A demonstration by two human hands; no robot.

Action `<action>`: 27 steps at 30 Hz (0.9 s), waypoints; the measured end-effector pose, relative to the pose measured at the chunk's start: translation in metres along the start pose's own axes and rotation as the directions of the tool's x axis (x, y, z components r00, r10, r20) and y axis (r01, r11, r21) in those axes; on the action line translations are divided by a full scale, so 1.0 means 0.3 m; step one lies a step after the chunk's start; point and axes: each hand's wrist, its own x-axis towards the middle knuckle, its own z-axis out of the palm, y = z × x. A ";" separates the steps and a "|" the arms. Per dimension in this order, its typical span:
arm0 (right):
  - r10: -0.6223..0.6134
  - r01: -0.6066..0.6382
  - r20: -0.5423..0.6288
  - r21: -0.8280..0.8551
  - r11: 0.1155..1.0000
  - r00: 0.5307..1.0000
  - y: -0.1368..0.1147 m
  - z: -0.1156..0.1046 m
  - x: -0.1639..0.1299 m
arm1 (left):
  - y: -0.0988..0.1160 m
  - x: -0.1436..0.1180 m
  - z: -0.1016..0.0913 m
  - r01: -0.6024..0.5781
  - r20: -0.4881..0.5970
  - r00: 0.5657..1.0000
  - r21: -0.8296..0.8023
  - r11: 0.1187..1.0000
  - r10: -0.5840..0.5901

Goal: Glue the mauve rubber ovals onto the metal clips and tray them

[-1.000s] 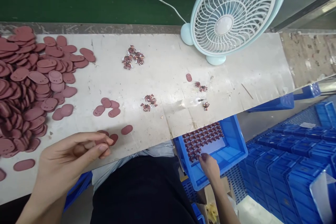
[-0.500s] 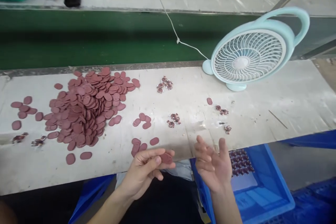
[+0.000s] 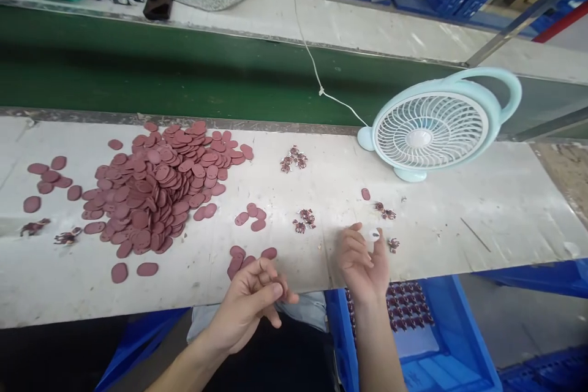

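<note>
My left hand (image 3: 255,303) is closed in a pinch above the table's front edge. A reddish oval piece (image 3: 280,282) is in its fingertips, mostly hidden by the fingers. To the right, my right hand (image 3: 365,266) has its fingers curled and its thumb up around a small pale thing with a dark tip (image 3: 373,234); what kind of thing it is I cannot make out. Just left of my left hand lie several loose oval pieces (image 3: 236,260). Small shiny brown-and-silver parts (image 3: 393,245) lie right of my right hand.
A big heap of reddish oval pieces (image 3: 151,190) covers the left of the table (image 3: 285,190). A light blue fan (image 3: 420,138) stands at the back right, its white cord (image 3: 342,103) running up. Below the front edge is a blue crate (image 3: 473,331) with rows of brown parts.
My right hand has come down onto the small pale thing with the dark tip, its fingers closing. The oval piece in my left hand has turned and shows less. The camera view has shifted.
</note>
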 end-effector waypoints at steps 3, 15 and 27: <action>-0.060 0.038 -0.128 -0.174 0.984 0.990 0.097 0.060 -0.047 | -0.014 0.015 0.005 -0.049 -0.038 0.998 0.085 0.995 0.052; -0.329 0.038 -0.240 -0.755 0.655 0.913 0.376 0.123 -0.096 | -0.027 0.008 0.048 -0.133 0.136 0.985 0.166 0.977 0.111; -0.597 0.281 0.197 -0.958 0.050 0.778 0.349 0.086 -0.157 | -0.031 0.000 0.038 0.035 0.017 0.999 -0.078 0.996 -0.034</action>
